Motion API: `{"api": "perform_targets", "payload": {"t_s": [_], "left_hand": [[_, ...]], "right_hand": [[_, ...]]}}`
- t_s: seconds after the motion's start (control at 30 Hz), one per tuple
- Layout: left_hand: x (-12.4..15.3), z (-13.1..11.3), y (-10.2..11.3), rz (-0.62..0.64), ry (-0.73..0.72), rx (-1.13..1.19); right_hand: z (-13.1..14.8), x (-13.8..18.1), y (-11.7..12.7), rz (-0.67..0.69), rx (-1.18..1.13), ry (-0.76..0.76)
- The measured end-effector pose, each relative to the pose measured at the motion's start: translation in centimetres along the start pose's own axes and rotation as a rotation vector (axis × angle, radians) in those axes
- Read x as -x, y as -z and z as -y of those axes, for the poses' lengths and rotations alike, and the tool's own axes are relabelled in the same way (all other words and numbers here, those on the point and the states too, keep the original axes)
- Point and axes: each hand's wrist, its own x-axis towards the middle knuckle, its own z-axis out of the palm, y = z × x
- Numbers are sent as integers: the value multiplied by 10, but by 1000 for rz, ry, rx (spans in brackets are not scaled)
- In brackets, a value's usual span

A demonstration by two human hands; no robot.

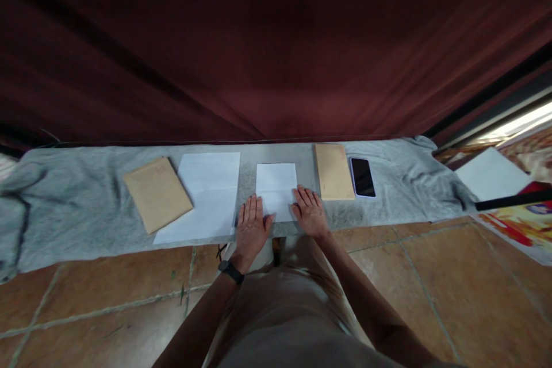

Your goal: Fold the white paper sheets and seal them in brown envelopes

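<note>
A small white sheet of paper (276, 179), with a faint crease across it, lies flat in front of me. My left hand (251, 229) rests palm down at its lower left edge, fingers stretched out. At its right edge lies my right hand (311, 211), also flat with the fingers extended. Left of these is a larger stack of white paper (211, 190), partly covered by a brown envelope pile (157, 192). Another set of brown envelopes (334, 172) sits just right of my right hand.
A grey cloth (401, 184) covers the narrow bench. A smartphone (363, 177) lies beside the right envelopes. Behind the bench hangs a dark red curtain (276, 69). At far right are a white sheet (491, 173) and a dark bar (513, 201). Tiled floor (388, 270) lies below.
</note>
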Motion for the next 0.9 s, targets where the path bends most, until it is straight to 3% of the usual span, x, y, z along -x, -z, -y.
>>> {"api": "perform_targets", "payload": {"t_s": [0.33,0.6,0.9], "left_hand": [[3,0,2,0,12,27],[4,3,-1,-35,-11,10],[3,1,1,-31,-17,-20]], "right_hand": [[-2,-2,1,-11,-56,-40],[24,-33,-7,78,-90,157],[6,-62,-11,37,-20,116]]}}
